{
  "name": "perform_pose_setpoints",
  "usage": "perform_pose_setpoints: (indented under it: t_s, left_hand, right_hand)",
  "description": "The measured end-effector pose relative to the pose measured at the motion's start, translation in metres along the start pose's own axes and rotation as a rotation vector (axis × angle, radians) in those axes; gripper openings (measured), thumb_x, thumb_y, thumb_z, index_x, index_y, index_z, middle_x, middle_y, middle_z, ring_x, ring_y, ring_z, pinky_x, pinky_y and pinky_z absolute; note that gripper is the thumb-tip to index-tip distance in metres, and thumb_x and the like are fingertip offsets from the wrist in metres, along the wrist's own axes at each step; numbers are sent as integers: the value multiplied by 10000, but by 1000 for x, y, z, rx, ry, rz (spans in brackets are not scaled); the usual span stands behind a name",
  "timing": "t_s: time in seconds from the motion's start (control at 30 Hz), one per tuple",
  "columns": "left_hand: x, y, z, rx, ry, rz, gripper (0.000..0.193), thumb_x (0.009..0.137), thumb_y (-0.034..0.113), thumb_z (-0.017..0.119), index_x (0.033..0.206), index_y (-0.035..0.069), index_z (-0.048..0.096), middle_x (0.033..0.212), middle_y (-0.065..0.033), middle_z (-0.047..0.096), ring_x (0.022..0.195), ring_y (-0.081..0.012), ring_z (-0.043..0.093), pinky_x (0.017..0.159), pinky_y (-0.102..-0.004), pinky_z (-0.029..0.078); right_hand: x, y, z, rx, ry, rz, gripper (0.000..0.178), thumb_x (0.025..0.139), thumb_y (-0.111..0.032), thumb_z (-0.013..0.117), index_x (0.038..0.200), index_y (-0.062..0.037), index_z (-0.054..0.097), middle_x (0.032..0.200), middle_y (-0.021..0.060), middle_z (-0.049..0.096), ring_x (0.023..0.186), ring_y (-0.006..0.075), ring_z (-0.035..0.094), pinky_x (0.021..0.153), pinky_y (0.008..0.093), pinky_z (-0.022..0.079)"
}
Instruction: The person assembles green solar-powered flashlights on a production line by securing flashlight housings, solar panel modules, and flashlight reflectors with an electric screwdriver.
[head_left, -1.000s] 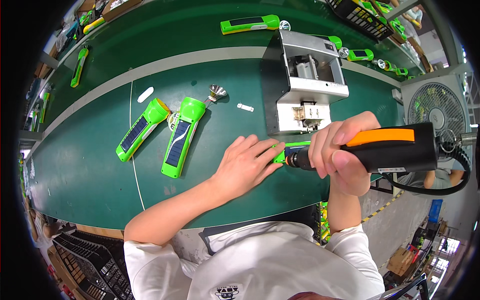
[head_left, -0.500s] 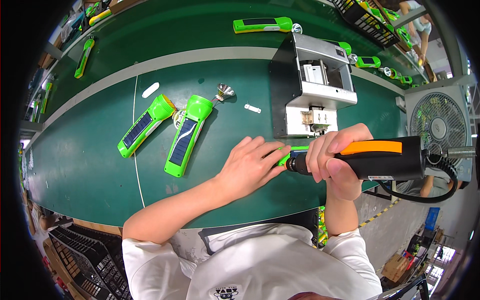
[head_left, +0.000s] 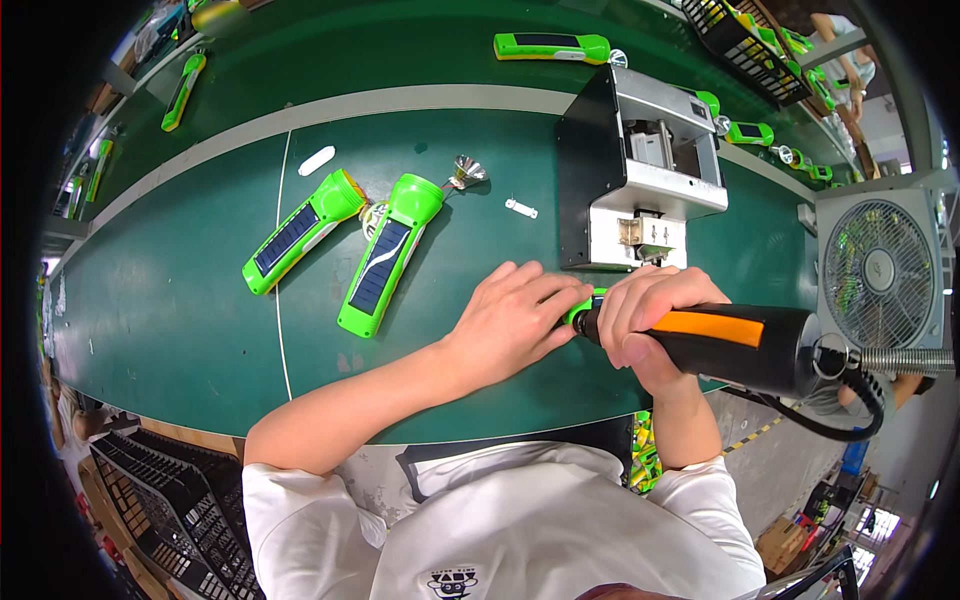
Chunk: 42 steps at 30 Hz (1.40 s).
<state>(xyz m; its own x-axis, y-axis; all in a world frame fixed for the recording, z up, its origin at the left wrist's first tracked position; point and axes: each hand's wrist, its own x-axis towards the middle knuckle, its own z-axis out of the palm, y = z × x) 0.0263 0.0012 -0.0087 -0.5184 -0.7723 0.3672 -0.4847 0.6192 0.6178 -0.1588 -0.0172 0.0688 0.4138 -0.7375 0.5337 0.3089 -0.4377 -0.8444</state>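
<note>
At frame centre, the left hand (head_left: 515,320) pinned a green flashlight part (head_left: 580,305) to the desk (head_left: 180,330) while the right hand (head_left: 645,320) gripped an electric screwdriver (head_left: 740,345); screw-driving apparently underway, demanding steady alignment next.

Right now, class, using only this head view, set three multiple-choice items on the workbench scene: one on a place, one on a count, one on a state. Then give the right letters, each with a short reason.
1. Where does the small silver reflector cone lie?
A. right at the head end of a flashlight
B. on the fan
C. in the black crate

2. How many green flashlights with solar panels lie just left of the hands?
A. one
B. two
C. four

3. What is the right hand doing?
A. lying flat and empty
B. gripping a black-and-orange power screwdriver
C. resting on the fan

Answers: 1 A, the cone sits by the nearer flashlight's head. 2 B, a second flashlight lies beside the first. 3 B, the fingers wrap the tool, while the left hand covers a green part.
</note>
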Motion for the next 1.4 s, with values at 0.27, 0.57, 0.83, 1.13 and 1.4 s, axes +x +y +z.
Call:
perform_pose_setpoints:
  t_s: [0.27, 0.57, 0.83, 1.13, 1.4]
  left_hand:
    - [0, 2, -2, -14, 8, -17, 449, 813, 223, 799, 1227, 92, 688, 1118, -18, 697, 944, -219, 606, 801, -376, 464]
    - [1, 5, -6, 25, 1, 0, 412, 830, 248, 792, 1195, 89, 682, 1091, -30, 692, 953, -228, 607, 812, -387, 469]
    - [-13, 15, -42, 142, -67, -20, 426, 803, 197, 830, 1175, 68, 667, 1076, -57, 690, 894, -254, 615, 794, -396, 549]
    - [-8, 40, -66, 293, -204, -74, 618, 772, 189, 837, 1326, 35, 610, 1265, -120, 644, 1132, -301, 604, 915, -416, 540]
    - [19, 22, -13, 227, -127, 79, 548, 872, 342, 779, 1287, 15, 636, 1196, -86, 671, 1052, -252, 642, 859, -390, 567]
  right_hand:
    - [4, 1, 9, -57, 37, -37, 216, 899, -79, 770, 887, -41, 558, 580, 24, 584, 468, 134, 554, 477, 268, 472]
    - [-5, -10, -2, -109, 41, 3, 219, 867, -69, 757, 1026, -17, 617, 634, 23, 603, 503, 144, 580, 505, 274, 488]
    - [5, -51, -37, -6, 308, -256, 250, 959, -152, 652, 1115, -54, 482, 616, 5, 485, 473, 136, 497, 494, 293, 454]
    - [15, -41, -60, -43, 400, -331, 256, 945, -101, 550, 1171, -35, 448, 656, 33, 478, 514, 150, 483, 545, 336, 474]
    - [18, -32, -53, -85, 279, -194, 283, 959, -60, 633, 1174, -18, 454, 716, 54, 532, 543, 130, 532, 492, 284, 461]
